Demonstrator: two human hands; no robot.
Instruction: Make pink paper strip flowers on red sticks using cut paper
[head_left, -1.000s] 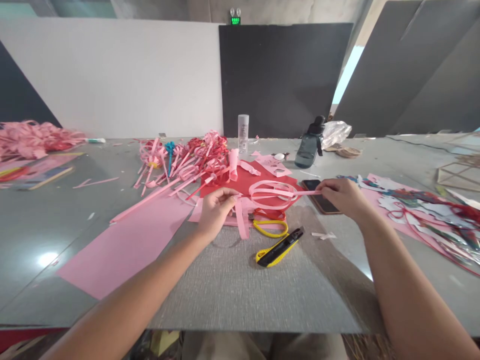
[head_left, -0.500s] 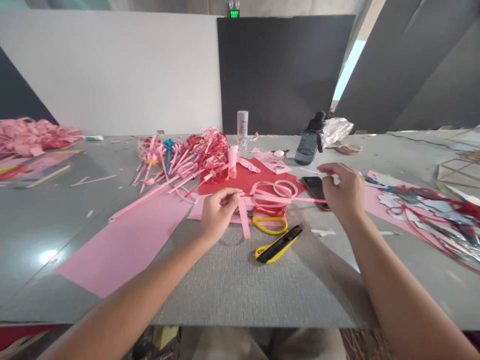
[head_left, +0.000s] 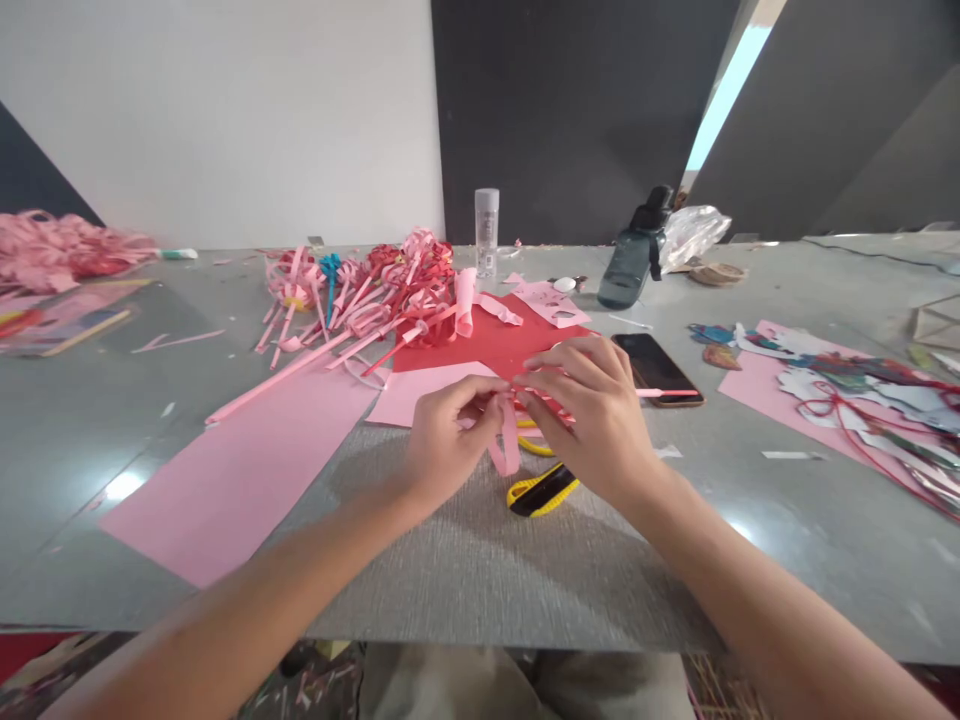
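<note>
Near the middle of the table my left hand [head_left: 456,425] is closed, pinching a pink paper strip [head_left: 507,450] that hangs in a loop below the fingertips. My right hand [head_left: 589,415] meets it there, its thumb and fingers closed on the same paper piece. Most of that piece is hidden behind the right hand; a thin pink and red stick [head_left: 667,393] comes out to the right, over the phone [head_left: 651,368]. Under the hands lie yellow-handled scissors [head_left: 534,445], partly covered. A yellow and black utility knife [head_left: 541,492] lies just in front.
A pile of pink and red paper-strip flowers [head_left: 409,290] lies behind, left of a clear bottle [head_left: 487,235]. Pink sheets [head_left: 247,485] and a red sheet [head_left: 450,350] lie flat. A dark water bottle [head_left: 628,262] stands back right; paper cutouts [head_left: 847,390] lie far right.
My right hand has come in leftward from above the phone to my left fingertips, covering the looped paper piece. The hanging strip now curls into a loop. The view has tilted down.
</note>
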